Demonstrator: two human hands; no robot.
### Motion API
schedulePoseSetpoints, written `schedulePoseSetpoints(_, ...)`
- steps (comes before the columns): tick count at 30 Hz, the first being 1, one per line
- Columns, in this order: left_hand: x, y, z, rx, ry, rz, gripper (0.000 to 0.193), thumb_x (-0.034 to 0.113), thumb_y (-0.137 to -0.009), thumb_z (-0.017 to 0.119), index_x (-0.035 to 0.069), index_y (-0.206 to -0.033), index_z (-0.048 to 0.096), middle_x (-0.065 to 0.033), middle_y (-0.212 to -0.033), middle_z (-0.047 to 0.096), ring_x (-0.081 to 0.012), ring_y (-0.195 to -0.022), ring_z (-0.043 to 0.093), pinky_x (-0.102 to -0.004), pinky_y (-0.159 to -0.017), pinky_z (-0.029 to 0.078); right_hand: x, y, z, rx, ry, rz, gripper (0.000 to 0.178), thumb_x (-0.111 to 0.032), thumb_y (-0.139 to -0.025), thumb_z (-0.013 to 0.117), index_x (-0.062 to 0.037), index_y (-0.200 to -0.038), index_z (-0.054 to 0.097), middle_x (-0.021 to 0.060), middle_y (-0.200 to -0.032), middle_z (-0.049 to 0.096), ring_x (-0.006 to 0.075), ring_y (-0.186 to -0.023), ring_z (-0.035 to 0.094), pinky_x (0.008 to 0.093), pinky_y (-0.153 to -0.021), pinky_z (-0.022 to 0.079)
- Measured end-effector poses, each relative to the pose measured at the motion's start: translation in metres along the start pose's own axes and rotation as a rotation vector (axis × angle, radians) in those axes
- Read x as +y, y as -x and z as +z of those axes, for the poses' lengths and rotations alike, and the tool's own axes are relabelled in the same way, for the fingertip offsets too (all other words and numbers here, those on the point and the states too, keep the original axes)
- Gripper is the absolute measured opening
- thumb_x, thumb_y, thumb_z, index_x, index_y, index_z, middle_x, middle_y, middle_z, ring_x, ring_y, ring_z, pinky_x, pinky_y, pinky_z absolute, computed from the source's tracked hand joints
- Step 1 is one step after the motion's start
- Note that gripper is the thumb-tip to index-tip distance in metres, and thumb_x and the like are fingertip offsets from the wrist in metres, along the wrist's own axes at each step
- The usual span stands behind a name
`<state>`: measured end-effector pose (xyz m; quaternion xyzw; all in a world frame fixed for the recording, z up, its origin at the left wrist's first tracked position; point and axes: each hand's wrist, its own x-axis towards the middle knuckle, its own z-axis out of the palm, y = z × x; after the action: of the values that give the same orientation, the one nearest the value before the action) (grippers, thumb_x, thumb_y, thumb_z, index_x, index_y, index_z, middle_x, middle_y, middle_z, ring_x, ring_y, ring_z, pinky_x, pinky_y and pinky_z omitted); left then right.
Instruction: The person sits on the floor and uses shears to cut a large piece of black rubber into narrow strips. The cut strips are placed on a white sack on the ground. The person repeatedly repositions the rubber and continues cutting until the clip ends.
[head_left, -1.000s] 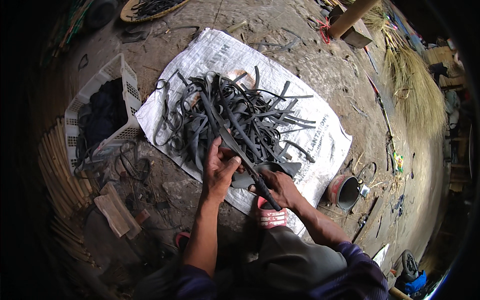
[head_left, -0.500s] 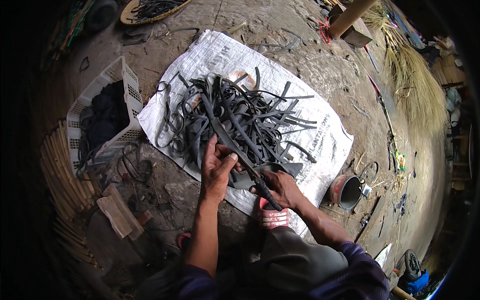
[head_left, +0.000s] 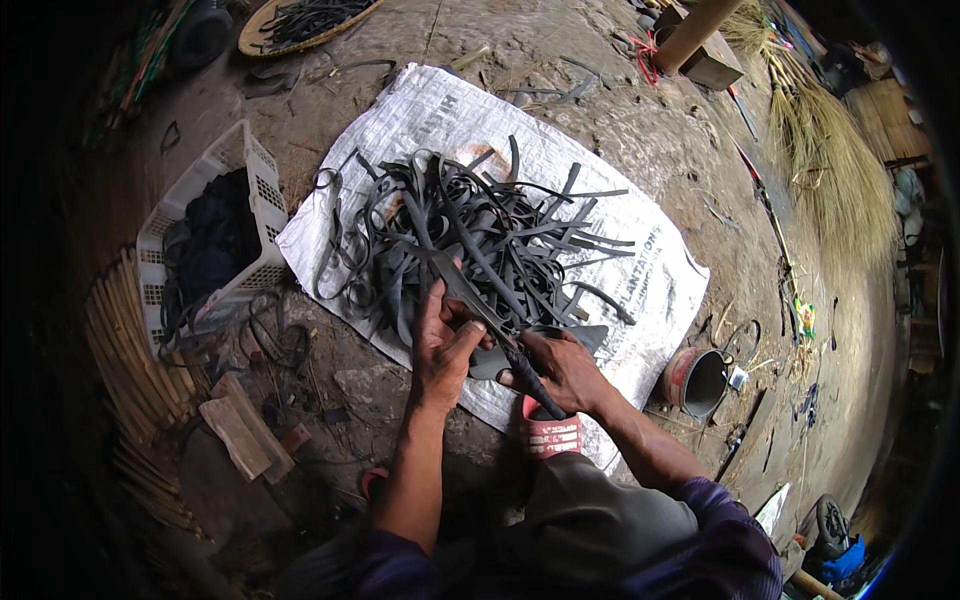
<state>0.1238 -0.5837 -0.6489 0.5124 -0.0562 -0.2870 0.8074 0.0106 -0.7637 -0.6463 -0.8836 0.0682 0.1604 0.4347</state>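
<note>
A long knife [head_left: 462, 290] slants across the front of a tangled pile of black rubber strips [head_left: 480, 230]. Its broad dark blade points up and left; the black wrapped handle [head_left: 532, 380] points down toward my foot. My right hand [head_left: 568, 372] is closed round the handle, with a fingertip showing on its left side. My left hand [head_left: 445, 345] is curled against the blade, thumb on the near side and fingers rising beside it. Whether a strip also lies in the left fingers is hidden. A wider grey rubber piece [head_left: 590, 338] shows behind my right hand.
Under the pile lies a white woven sack [head_left: 650, 215]. Left stands a white plastic crate [head_left: 265, 190] with dark material, above bundled sticks [head_left: 125, 350]. A tin can [head_left: 672, 382] is at right. Farther off are a woven tray [head_left: 250, 40], a wooden post [head_left: 700, 35] and dry grass bundles [head_left: 830, 190].
My left hand has shifted slightly right along the blade, toward the handle, its fingers more curled. The blade has turned a little. My right hand has barely moved.
</note>
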Motion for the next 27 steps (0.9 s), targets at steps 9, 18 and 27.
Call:
schedulePoseSetpoints(9,0.011,-0.002,-0.004,0.015,0.034,-0.021,0.079,-0.001,-0.093,0.066,0.008,-0.163,0.03,-0.0022,-0.101,0.064,-0.0091,-0.083,0.063,-0.0262,-0.077,0.055,0.006,-0.001,0.001,0.052,0.07,-0.083,0.065,-0.067,-0.088,0.068,-0.0049,-0.105,0.063,0.0182,-0.083,0.062,0.0371,-0.084,0.062,0.047,-0.085,0.044)
schedulePoseSetpoints(18,0.005,0.0,-0.004,0.043,0.06,-0.042,0.077,-0.002,-0.093,0.065,0.006,-0.162,0.032,-0.0023,-0.097,0.062,-0.0096,-0.082,0.063,-0.0267,-0.077,0.056,0.006,-0.004,-0.001,0.028,0.096,-0.1,0.068,-0.07,-0.091,0.061,-0.0024,-0.1,0.061,0.0223,-0.082,0.065,0.043,-0.083,0.064,0.0506,-0.085,0.042)
schedulePoseSetpoints(27,0.002,0.003,-0.001,0.034,-0.005,-0.045,0.076,-0.002,-0.094,0.064,0.005,-0.162,0.031,-0.0021,-0.097,0.063,-0.0089,-0.083,0.062,-0.0264,-0.077,0.055,0.016,-0.006,-0.001,-0.033,0.135,-0.049,0.068,-0.069,-0.09,0.063,-0.004,-0.112,0.065,0.0191,-0.083,0.064,0.0411,-0.088,0.064,0.0477,-0.083,0.043)
